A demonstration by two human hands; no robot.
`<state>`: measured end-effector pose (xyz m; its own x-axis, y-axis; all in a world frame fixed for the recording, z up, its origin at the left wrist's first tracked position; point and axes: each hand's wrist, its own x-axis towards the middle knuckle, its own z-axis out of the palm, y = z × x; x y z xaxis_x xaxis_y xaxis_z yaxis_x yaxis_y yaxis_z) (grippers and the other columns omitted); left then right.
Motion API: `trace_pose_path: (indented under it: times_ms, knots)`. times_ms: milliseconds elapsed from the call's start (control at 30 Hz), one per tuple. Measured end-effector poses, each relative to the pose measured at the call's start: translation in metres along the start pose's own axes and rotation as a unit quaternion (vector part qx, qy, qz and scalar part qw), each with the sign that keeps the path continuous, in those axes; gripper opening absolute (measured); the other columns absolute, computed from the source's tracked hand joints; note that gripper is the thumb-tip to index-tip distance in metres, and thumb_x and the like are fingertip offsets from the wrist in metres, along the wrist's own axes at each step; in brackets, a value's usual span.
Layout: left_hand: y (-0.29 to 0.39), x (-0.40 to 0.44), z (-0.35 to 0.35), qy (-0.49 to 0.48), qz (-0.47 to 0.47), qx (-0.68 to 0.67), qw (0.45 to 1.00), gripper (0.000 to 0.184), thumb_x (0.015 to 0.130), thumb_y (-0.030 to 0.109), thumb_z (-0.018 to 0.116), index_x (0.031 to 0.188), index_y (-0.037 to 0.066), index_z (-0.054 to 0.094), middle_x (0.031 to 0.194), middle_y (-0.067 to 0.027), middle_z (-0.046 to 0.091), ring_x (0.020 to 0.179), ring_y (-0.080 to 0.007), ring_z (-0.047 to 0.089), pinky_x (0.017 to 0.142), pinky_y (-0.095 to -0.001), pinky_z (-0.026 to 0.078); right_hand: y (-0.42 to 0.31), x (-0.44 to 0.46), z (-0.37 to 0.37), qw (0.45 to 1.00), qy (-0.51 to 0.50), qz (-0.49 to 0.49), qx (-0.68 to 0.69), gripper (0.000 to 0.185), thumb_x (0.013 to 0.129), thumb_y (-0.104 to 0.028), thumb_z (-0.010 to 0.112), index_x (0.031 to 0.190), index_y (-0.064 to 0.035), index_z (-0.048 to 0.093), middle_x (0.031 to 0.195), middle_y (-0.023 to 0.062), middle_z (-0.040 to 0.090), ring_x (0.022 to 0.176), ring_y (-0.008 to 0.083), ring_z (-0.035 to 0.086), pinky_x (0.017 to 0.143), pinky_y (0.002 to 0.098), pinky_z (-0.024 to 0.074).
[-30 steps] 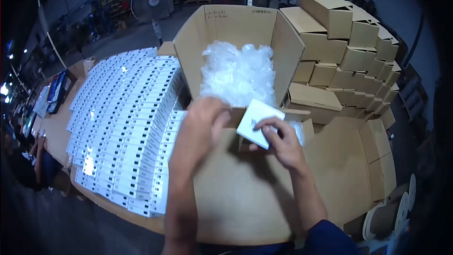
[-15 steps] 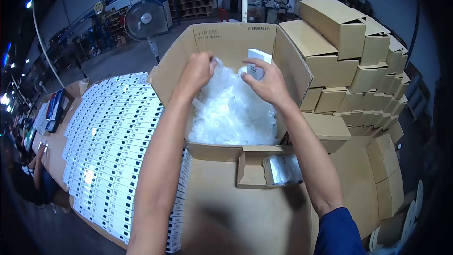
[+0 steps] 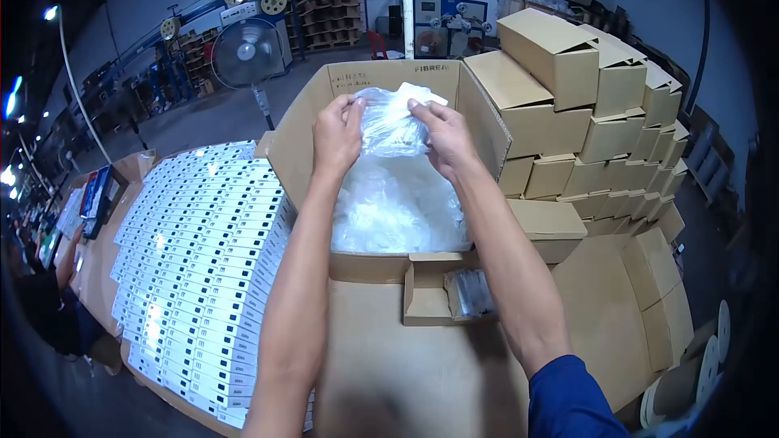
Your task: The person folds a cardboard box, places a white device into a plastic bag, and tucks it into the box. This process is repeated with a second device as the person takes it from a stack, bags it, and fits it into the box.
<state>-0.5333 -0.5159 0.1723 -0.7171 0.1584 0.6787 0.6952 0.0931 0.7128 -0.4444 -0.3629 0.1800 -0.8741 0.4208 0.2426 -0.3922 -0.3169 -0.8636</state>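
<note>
Above the large open carton (image 3: 389, 266), a clear plastic bag (image 3: 389, 126) is stretched between my two hands. My left hand (image 3: 339, 131) pinches its left edge. My right hand (image 3: 443, 134) grips its right side together with a white box (image 3: 423, 97), which is partly covered by the plastic and my fingers. Below them, a heap of clear plastic bags (image 3: 389, 211) fills the carton. In front of the carton sits a small open cardboard box (image 3: 423, 296) with plastic-wrapped items (image 3: 471, 292) in it, partly behind my right forearm.
Many white boxes (image 3: 195, 268) lie in rows at the left. Brown cardboard boxes (image 3: 552, 130) are stacked at the right, beside a shallow cardboard tray (image 3: 656, 276). Another person (image 3: 57, 300) is at the far left. A fan (image 3: 245, 53) stands behind.
The white box went from in front of the carton to above it in my right hand. My left hand has lifted a plastic bag from the heap, and both hands have come together on it.
</note>
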Motion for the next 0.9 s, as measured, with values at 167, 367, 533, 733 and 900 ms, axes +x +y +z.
trace_pose_path:
  times_ms: [167,367,533,733,900]
  knots:
    - [0.040,-0.054,-0.028,-0.026,-0.100,-0.201,0.974,0.021,0.105,0.017,0.057,0.116,-0.001,0.062,0.061,-0.0005,0.057,0.046,-0.0069,0.050,0.042,-0.0259,0.039,-0.019,-0.053,0.000,0.999,-0.041,-0.026,0.007,0.017,0.098,-0.019,0.073,0.089,-0.0048,0.071,0.075,-0.0027,0.064,0.061,0.0024,0.054,0.050,0.0212,0.0402]
    - [0.079,-0.181,-0.063,0.027,-0.116,-0.320,0.940,0.025,0.104,0.011,0.058,0.127,0.001,0.059,0.118,-0.0131,0.065,0.100,-0.0118,0.063,0.082,-0.0231,0.051,-0.021,-0.165,-0.012,0.998,-0.063,-0.011,0.008,0.018,0.098,-0.016,0.073,0.085,-0.0055,0.068,0.073,-0.0046,0.059,0.059,0.0024,0.051,0.051,0.0206,0.0397]
    - [0.088,-0.278,-0.098,0.042,0.122,0.099,0.987,0.048,0.088,0.007,0.074,0.135,0.007,0.059,0.132,-0.0171,0.059,0.128,-0.0327,0.056,0.103,-0.0412,0.051,-0.017,-0.275,-0.038,0.990,0.032,0.102,0.094,0.017,0.101,-0.011,0.066,0.085,-0.0056,0.063,0.082,-0.0001,0.062,0.074,0.0074,0.061,0.068,0.0267,0.0536]
    - [0.126,-0.350,-0.111,-0.123,0.149,0.048,0.980,0.030,0.070,0.007,0.082,0.099,0.003,0.076,0.116,-0.0122,0.070,0.114,-0.0328,0.064,0.095,-0.0397,0.053,0.029,-0.375,-0.069,0.967,0.078,0.207,0.126,0.014,0.104,-0.013,0.062,0.094,-0.0036,0.064,0.087,0.0018,0.064,0.080,0.0093,0.063,0.071,0.0295,0.0564]
    - [0.121,-0.434,-0.091,0.006,-0.316,-0.257,0.913,0.010,0.100,0.001,0.065,0.106,-0.005,0.069,0.097,-0.0088,0.073,0.090,-0.0125,0.067,0.081,-0.0266,0.054,0.041,-0.425,-0.081,0.986,0.060,0.142,0.059,0.029,0.102,-0.021,0.068,0.119,0.0017,0.063,0.110,0.0082,0.061,0.104,0.0164,0.063,0.093,0.0303,0.0548]
